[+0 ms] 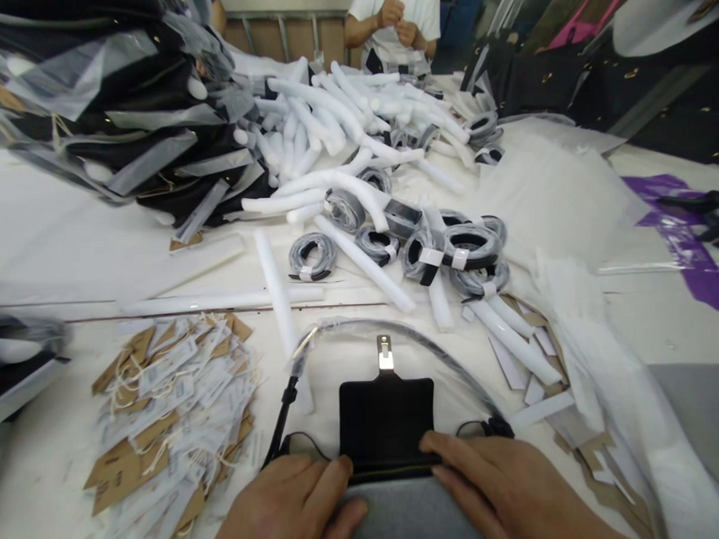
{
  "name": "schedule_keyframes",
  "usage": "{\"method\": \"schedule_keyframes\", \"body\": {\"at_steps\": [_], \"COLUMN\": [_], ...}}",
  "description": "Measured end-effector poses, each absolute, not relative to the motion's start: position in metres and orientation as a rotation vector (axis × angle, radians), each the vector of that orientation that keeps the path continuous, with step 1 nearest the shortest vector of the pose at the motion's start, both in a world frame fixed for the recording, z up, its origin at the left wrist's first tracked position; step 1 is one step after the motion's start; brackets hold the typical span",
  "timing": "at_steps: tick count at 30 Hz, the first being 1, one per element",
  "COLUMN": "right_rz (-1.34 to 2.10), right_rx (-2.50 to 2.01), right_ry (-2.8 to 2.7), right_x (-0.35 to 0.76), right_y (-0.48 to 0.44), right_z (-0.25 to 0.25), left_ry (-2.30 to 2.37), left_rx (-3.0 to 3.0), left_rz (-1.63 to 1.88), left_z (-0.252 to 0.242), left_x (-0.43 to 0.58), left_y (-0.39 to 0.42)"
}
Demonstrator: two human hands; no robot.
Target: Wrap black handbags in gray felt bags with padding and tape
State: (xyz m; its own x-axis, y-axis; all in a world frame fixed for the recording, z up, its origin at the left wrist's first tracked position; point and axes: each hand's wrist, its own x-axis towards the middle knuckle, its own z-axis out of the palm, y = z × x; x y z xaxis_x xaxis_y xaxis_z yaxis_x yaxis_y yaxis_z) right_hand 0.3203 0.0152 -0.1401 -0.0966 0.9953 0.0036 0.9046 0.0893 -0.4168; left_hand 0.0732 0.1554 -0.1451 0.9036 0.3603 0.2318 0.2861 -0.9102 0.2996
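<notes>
A small black handbag (pixel 386 420) lies at the near table edge, its flap open away from me with a silver clasp (pixel 384 353) at the tip. Its plastic-wrapped strap (pixel 397 331) arcs over it. My left hand (pixel 297 503) rests flat on the bag's left near edge, fingers stretched out. My right hand (pixel 497 485) lies on the right near edge, fingers extended and touching the flap. Grey material (pixel 403 515) shows between the hands.
A heap of brown and white hang tags (pixel 169 410) lies at the left. White foam tubes (pixel 331 121) and coiled wrapped straps (pixel 470 246) cover the middle. Bagged black handbags (pixel 123 105) pile at the far left. Another person (pixel 395 20) stands across the table. White tissue sheets (pixel 570 207) lie at the right.
</notes>
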Motion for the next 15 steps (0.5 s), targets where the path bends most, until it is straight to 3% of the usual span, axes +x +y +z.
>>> {"method": "schedule_keyframes", "body": {"at_steps": [9, 15], "right_rz": [0.282, 0.011], "right_rx": [-1.946, -1.645], "right_ry": [-2.182, -2.089], "right_x": [0.31, 0.309], "right_y": [0.026, 0.015], "right_z": [-0.169, -0.167], "left_ry": [0.532, 0.458], "left_rx": [2.889, 2.999], "left_rz": [0.235, 0.515], "left_z": [-0.167, -0.166], "left_x": [0.085, 0.092], "left_y": [0.154, 0.142]}}
